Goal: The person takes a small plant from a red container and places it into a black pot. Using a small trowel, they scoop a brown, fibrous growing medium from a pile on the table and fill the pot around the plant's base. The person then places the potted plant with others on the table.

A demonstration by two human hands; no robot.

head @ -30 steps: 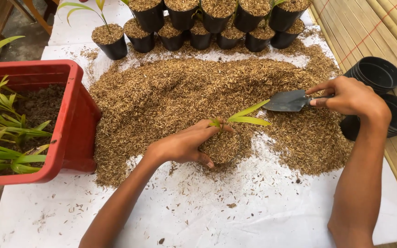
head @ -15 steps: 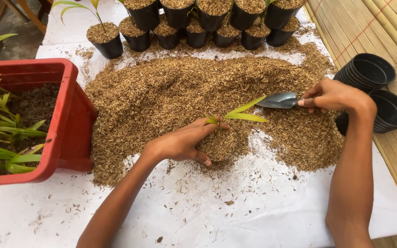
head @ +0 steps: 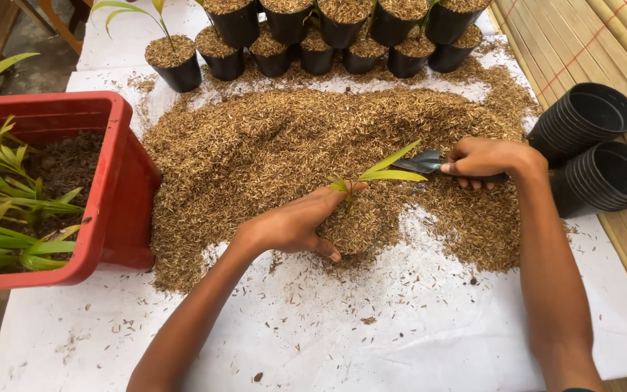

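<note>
Nearest: white sheet (head: 371, 341) over the bench, scattered with loose husk flecks.

Left hand (head: 295, 225) wrapped around a small pot (head: 350, 231), fingers closed on its side, thumb tip at the base of the seedling (head: 375, 174). Pot wall almost wholly hidden by the hand and by husk; colour not determinable. Pot seated at the near edge of the rice-husk heap (head: 277, 152), touching it. Fill level at the rim or slightly mounded. Seedling upright in the centre, two narrow yellow-green leaves angled toward the right hand.

Right hand (head: 484, 160) closed around the handle of a small metal trowel (head: 426, 161); blade tip just beside the seedling leaves, low over the heap. Any load on the blade not visible.

Progress, judged from layout: this pot filled and planted, apparently at the topping-up or firming stage. Completed work: about a dozen filled black pots (head: 313, 33) ranked at the far edge, at least one with a seedling. Remaining work: two nested stacks of empty black pots (head: 596, 145) at the right, lying on their sides on the bamboo slats (head: 589, 43); a red tub (head: 110, 181) at the left holding dark soil and many unpotted green seedlings (head: 1, 210); a large part of the heap unused.
</note>
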